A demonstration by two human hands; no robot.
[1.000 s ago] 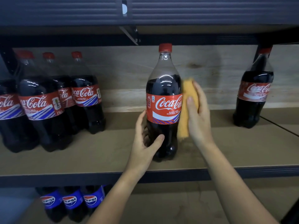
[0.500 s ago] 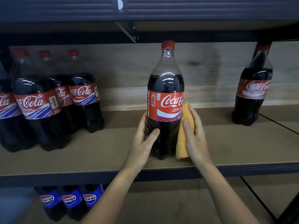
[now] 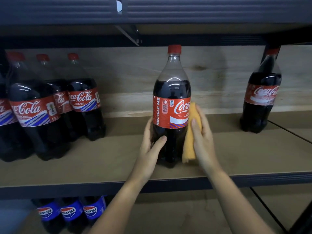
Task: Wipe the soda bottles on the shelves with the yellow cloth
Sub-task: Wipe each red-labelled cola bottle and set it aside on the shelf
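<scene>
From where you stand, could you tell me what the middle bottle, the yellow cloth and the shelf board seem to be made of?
Middle bottle: clear glossy plastic, judging by highlights and the see-through neck.
Yellow cloth: soft, matte fabric, folded and draping; possibly microfibre.
Shelf board: matte brown fibreboard or similar, with no visible grain.
</scene>
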